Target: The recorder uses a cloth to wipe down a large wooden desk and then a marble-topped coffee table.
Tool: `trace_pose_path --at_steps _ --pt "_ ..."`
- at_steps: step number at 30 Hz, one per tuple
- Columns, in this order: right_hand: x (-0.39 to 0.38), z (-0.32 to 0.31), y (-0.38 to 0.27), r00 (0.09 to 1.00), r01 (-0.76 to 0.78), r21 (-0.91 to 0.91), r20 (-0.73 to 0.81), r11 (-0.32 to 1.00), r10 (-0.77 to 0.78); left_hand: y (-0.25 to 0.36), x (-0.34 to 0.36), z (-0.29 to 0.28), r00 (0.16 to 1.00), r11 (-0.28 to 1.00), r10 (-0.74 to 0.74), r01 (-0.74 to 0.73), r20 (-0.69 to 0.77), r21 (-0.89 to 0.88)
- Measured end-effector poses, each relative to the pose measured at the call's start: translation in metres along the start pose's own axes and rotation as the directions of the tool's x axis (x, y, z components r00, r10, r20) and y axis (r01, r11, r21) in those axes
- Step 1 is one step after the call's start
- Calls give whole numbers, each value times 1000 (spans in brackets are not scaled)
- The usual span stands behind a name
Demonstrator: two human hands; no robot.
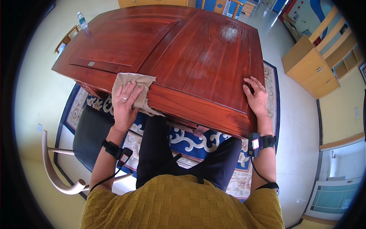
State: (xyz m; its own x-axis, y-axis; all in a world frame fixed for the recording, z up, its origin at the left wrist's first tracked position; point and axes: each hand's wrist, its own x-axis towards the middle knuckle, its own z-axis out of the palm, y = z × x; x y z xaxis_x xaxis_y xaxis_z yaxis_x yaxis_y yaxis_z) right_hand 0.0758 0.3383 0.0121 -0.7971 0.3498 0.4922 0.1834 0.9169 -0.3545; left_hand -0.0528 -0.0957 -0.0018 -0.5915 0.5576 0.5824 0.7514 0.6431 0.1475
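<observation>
My left hand [126,101] lies with extended fingers on a beige frayed cloth [146,91], which drapes over the near edge of the reddish-brown wooden desk [196,65], left of its middle. My right hand [256,95] rests open on the desk's right side edge, near the front corner, its fingers slightly bent and apart. Each wrist wears a black strapped device with a cable.
A black-seated wooden chair [91,137] stands at left, beside my legs, on a blue patterned rug [190,139]. A bottle [82,22] is on the desk's far left. A light wooden cabinet [305,68] and a low glass-fronted unit [331,196] are at right.
</observation>
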Motion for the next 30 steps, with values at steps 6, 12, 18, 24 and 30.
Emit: trace_pose_path --at_steps 6,12,18,24,30 --pt "-1 -3 -6 1000 -18 -40 9 999 18 3 0 -1 1000 1000 -6 6 0 4" --pt "-1 -1 -4 1000 -19 -35 7 999 20 5 0 -1 1000 1000 -14 14 -4 16" --pt "-1 -1 -4 1000 -14 -25 9 1000 15 7 -2 3 999 998 -37 37 -17 41" --pt "-1 -2 -3 1000 -26 -16 18 1000 26 10 -2 5 999 999 -39 40 -37 33" --pt "-1 -3 -7 1000 -22 -31 15 999 22 11 -3 6 998 999 -46 47 -46 26"
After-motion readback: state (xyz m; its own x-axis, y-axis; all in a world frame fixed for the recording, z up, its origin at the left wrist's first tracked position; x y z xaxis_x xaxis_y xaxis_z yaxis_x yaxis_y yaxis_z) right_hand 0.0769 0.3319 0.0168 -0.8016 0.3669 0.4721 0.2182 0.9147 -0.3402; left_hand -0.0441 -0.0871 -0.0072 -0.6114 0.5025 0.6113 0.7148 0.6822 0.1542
